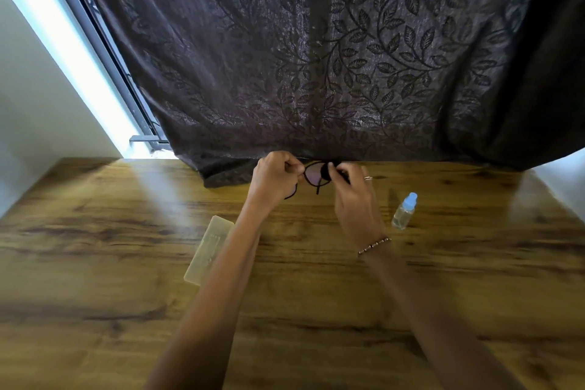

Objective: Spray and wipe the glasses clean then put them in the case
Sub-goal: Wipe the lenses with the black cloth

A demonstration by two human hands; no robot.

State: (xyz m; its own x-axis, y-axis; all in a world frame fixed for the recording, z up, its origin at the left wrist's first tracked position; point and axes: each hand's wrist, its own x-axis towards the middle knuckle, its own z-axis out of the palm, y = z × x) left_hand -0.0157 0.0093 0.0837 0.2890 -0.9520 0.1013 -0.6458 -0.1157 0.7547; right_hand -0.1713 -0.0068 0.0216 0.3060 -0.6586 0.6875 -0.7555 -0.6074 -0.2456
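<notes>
Both hands up over the far edge of the worktop [285,310], w/ the glasses [311,175] held in the air between them. Left hand [273,179] has its grip pinched shut on one side of the frame, prob. to steady it; right hand [354,196] presses a small dark cloth [326,171] onto the lens, so wiping looks underway. Frame is dark, thin; lenses faintly pinkish. Spray bottle [404,211] stands near the right wrist, case [207,250] lies closed by the left forearm, both within reach.
</notes>
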